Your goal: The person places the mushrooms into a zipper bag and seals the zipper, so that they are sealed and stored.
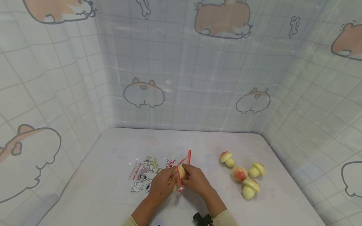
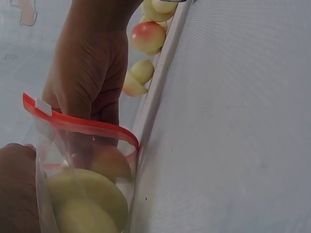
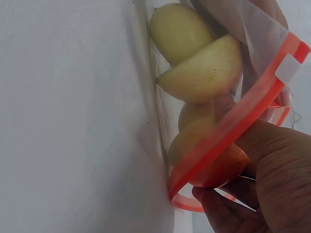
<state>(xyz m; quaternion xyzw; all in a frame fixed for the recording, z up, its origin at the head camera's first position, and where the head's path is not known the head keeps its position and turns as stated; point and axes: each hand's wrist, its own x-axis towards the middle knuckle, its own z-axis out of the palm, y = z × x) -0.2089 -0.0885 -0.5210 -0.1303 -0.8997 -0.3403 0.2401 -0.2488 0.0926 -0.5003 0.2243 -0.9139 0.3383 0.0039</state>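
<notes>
A clear zip bag (image 1: 144, 175) with cartoon print and a red zip rim (image 1: 189, 154) lies on the table, its mouth towards the right. My left hand (image 1: 163, 184) grips the bag beside its mouth. Inside, a pale yellow toy mushroom (image 3: 204, 68) shows through the plastic. My right hand (image 1: 199, 180) reaches into the mouth and holds a second toy mushroom (image 3: 231, 167), with a red-blushed cap, between thumb and fingers. That mushroom sits partly behind the red rim. A white slider (image 3: 288, 69) is at one end of the zip.
Several more toy mushrooms lie at the right of the white table (image 1: 282, 201), among them one with a red-topped cap (image 1: 239, 173) and one farther back (image 1: 227, 159). A dark object (image 1: 202, 219) is by the right wrist. Patterned curtains (image 1: 181, 69) enclose the table's back and sides.
</notes>
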